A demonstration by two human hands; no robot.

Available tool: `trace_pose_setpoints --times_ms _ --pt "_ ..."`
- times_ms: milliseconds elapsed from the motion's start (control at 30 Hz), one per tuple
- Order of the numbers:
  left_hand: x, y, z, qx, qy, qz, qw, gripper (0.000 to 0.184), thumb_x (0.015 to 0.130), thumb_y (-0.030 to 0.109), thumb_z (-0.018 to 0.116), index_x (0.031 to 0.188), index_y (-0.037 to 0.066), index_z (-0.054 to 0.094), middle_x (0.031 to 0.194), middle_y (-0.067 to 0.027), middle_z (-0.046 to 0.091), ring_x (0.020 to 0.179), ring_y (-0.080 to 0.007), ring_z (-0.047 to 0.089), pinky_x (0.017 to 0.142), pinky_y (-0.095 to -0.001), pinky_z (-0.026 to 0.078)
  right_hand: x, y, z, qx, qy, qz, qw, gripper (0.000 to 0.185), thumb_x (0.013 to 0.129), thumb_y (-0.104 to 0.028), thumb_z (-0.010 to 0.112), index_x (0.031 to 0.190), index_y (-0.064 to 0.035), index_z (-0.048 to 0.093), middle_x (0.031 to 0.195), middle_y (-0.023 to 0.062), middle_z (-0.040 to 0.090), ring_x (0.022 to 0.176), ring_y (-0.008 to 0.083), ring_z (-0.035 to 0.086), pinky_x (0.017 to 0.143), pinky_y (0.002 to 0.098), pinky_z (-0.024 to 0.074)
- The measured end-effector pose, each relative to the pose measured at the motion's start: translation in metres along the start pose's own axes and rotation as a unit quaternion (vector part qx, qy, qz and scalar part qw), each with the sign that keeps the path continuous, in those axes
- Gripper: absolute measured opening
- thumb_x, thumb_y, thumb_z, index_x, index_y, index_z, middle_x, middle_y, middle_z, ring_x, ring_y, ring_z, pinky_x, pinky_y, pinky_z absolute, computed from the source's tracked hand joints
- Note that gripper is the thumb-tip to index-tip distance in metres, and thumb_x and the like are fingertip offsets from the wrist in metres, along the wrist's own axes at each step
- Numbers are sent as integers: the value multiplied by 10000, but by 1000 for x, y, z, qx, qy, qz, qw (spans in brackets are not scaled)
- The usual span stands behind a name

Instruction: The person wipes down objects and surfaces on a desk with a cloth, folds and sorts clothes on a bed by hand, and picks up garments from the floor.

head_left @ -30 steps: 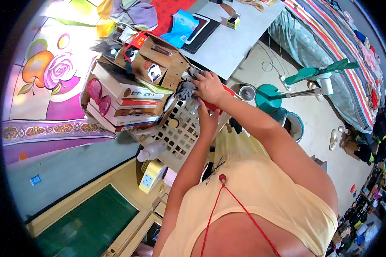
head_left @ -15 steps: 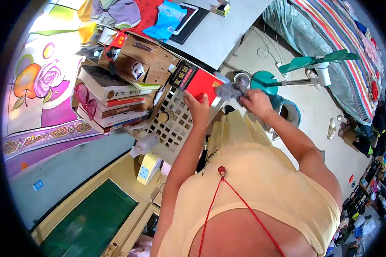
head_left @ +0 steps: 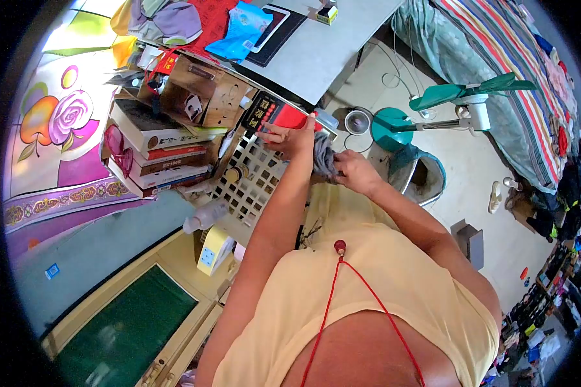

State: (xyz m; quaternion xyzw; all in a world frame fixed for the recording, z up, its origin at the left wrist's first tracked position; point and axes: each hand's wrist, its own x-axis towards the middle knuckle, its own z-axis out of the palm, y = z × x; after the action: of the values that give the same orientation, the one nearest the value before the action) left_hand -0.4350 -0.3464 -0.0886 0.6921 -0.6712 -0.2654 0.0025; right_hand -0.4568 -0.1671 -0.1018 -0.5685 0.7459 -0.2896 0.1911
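Observation:
A red box with a black end panel bearing printed characters (head_left: pixel 262 113) lies at the edge of the white lattice basket (head_left: pixel 257 173). My left hand (head_left: pixel 292 138) grips its near side, thumb towards the right and fingers towards the left; the hand and wrist cover part of the red face. Just right of my left wrist is a crumpled grey cloth (head_left: pixel 323 157). My right hand (head_left: pixel 356 171) is closed on this cloth, fingers bunched into it. Whether the cloth touches the box is hidden behind my left wrist.
Stacked books (head_left: pixel 158 155) and a cardboard box (head_left: pixel 190 90) stand left of the basket. A tablet (head_left: pixel 271 29) and blue packet (head_left: pixel 242 31) lie on the white table (head_left: pixel 342 45). On the floor at right are a green fan (head_left: pixel 468 97) and a bin (head_left: pixel 426 177).
My right hand has brought the grey cloth down and left, close to my left wrist. My left hand has shifted farther over the red box. The view has moved slightly.

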Motion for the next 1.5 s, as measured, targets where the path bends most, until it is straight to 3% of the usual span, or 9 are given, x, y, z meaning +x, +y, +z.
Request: trace_pose_setpoints --times_ms 133,467,600,767,867,1067,1167,1267,1500 --pt "-3 13 -15 28 -25 -61 997 1262 565 562 797 1473 172 13 1533 -163 -52 1380 -441 122 1022 -589 319 -14 2 -2 -11 12 -37 999 267 752 -273 675 887 -45 646 1014 106 630 913 344 574 797 410 481" --pt "-20 -72 -53 13 39 107 993 1124 519 318 792 1443 154 174 1469 -175 186 1298 -368 312 1029 -508 339 -6 12 -48 56 135 162 976 357 710 -188 730 1019 -48 616 994 135 631 932 350 568 818 429 466" --pt "-28 -102 -70 -122 30 86 988 1078 561 238 803 1440 153 185 1431 -172 249 1272 -387 338 1047 -499 316 47 8 -50 -25 178 108 978 348 742 -215 701 1016 -22 606 999 134 628 929 342 560 821 422 462" --pt "-42 -136 -77 -265 1 76 961 986 598 148 778 1414 89 228 1360 -202 259 1272 -352 293 1070 -452 280 129 0 -27 -89 100 -45 990 338 730 -222 684 1030 -82 617 1012 99 621 975 293 553 804 417 470" --pt "-52 -143 -81 -280 4 75 957 952 603 135 774 1396 71 251 1308 -187 281 1231 -330 322 1064 -424 288 181 -7 -9 -170 23 -1 985 298 742 -221 642 1020 -112 640 1036 78 613 1002 280 548 801 416 474" --pt "-54 -157 -79 -311 -20 65 948 928 603 123 777 1377 66 267 1280 -181 295 1197 -318 356 1049 -419 311 239 2 56 -279 29 29 959 307 734 -292 651 955 -78 653 997 125 630 985 300 559 833 417 477" --pt "-51 -163 -75 -327 -6 74 942 905 594 127 785 1352 62 295 1267 -179 311 1187 -319 373 1041 -413 324 249 0 69 -142 -114 51 982 342 742 -298 648 971 -44 653 1001 168 638 995 324 559 864 396 472" --pt "-50 -162 -74 -312 24 95 945 870 585 124 789 1322 64 330 1244 -179 344 1177 -327 387 1037 -413 330 229 -14 43 70 -120 24 990 337 785 -331 582 1010 -94 665 937 129 682 987 278 601 794 420 497" --pt "-45 -134 -80 -170 55 103 978 859 563 202 782 1308 103 367 1264 -173 371 1184 -359 398 1005 -457 356 221 -7 18 -199 61 -144 967 265 760 -229 596 1012 -160 645 994 26 606 981 224 521 796 363 426"
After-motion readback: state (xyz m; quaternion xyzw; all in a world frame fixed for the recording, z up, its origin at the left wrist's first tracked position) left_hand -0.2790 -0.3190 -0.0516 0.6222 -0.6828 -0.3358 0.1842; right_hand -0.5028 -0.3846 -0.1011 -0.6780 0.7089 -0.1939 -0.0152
